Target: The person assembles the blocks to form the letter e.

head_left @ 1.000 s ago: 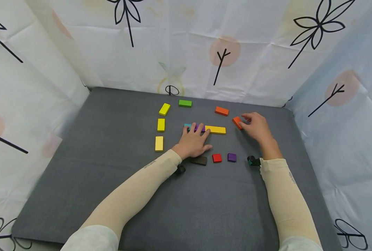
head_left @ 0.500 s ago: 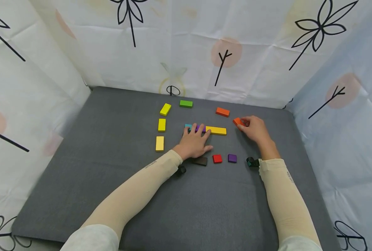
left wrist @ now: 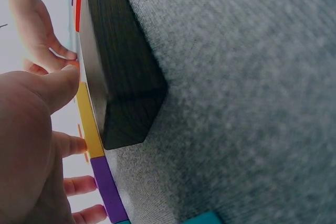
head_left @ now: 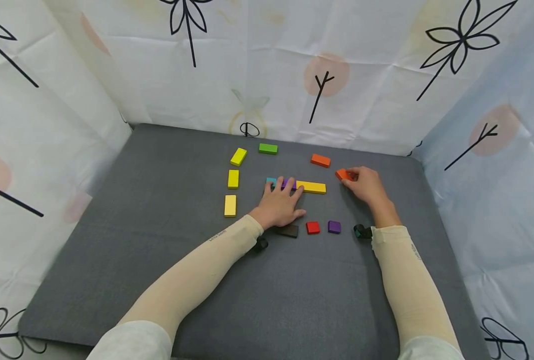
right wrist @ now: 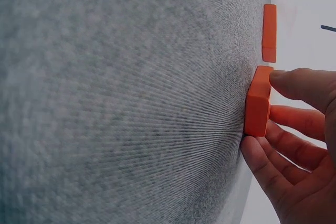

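My left hand (head_left: 278,205) lies with spread fingers along a row of blocks. Its fingertips touch the purple block (head_left: 288,184) and the near end of the long yellow block (head_left: 311,187); a blue block (head_left: 271,180) at the row's left end is partly hidden. Toward the right, my right hand (head_left: 367,186) pinches an orange block (right wrist: 257,111) low on the grey table. The right wrist view has the thumb on the block's upper side and fingertips at its near end and behind. A second orange block (head_left: 320,160) lies behind, apart from it.
Below the left palm sits a dark brown block (left wrist: 123,61), then a red block (head_left: 313,228) and a purple one (head_left: 334,227). Several yellow blocks (head_left: 233,179) line the left, with a green block (head_left: 268,148) at the back. Printed cloth (head_left: 267,70) encloses the grey table (head_left: 158,200).
My right fingers have closed in on the orange block, which they now pinch; it has turned slightly. The left hand stays in place on the row.
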Tool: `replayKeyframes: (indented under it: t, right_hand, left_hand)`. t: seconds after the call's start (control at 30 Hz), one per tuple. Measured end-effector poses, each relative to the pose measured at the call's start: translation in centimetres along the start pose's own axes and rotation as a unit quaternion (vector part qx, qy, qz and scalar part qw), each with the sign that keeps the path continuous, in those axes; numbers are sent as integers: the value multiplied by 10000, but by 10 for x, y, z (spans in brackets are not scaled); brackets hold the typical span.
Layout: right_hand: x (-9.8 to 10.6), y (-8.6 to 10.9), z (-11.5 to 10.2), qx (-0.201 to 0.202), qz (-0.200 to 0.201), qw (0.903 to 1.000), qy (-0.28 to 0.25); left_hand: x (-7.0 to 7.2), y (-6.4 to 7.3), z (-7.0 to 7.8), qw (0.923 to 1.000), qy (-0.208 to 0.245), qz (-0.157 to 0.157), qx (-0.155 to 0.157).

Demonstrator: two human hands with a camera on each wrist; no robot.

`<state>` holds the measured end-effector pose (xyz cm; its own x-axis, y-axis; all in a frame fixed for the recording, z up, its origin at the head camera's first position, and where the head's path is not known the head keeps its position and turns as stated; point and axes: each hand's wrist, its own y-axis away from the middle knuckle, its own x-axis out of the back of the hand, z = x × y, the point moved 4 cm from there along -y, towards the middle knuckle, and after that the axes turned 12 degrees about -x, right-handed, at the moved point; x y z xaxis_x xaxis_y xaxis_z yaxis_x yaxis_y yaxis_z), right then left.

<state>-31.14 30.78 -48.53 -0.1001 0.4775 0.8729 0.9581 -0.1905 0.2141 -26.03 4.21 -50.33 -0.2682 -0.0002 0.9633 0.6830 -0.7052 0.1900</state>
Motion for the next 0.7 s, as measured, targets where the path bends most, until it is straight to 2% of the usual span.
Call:
replayKeyframes:
  t: [0.17,0.3,0.7]
  right_hand:
    - [0,-4,0,18,-19,10000,32]
    - [0,-5,0,-24,-24,10000,40]
    - [-1,-4,-1,-47,139,9998,-129]
  left_hand:
    - [-2,-2,-2,10000,-12,-73,28]
    - [1,2,1,10000,-46,-4,-3]
    - [-1,0,0,10000,-72,-12,11]
